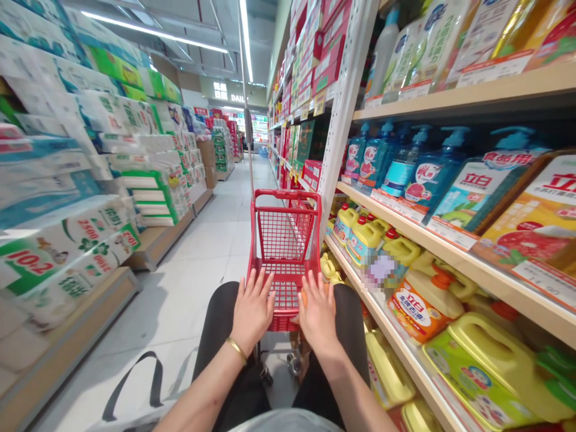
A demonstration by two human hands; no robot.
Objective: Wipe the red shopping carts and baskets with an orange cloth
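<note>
Left hand (254, 306) and right hand (318, 312) are chilling, fingers apart, at black-trousered knees (220, 315); red plastic cart's (288, 267) standing by the tan shelf's (495, 273) edge.

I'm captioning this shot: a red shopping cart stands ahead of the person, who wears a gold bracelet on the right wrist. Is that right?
Not quite: the head view shows the gold bracelet on the left wrist. The red shopping cart does stand ahead.
</note>
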